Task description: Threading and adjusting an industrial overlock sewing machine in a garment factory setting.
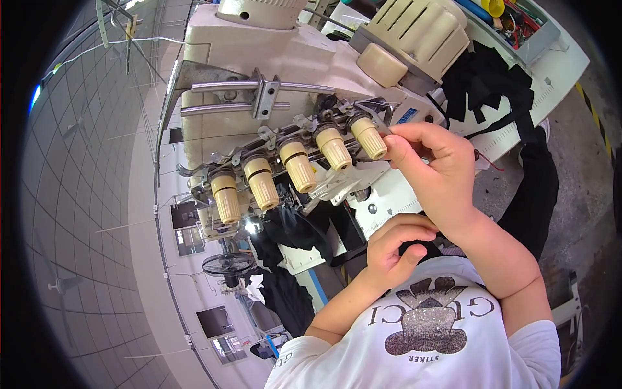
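We are holding our right hand point(440, 159) at the rightmost cream, ribbed plastic knob point(368, 137), which is jutting from the front of a cream-painted metal sewing machine point(259, 55). Our thumb and forefinger are meeting just beside it — whether they are gripping something thin, we cannot tell. Our left hand point(396, 251) is hovering lower down, half curled and holding nothing, its thumb standing apart from the fingers. Four similar cream knobs point(298, 167) are slanting away leftward, and black cloth point(483, 81) is lying on the white surface point(551, 81) at the upper right.
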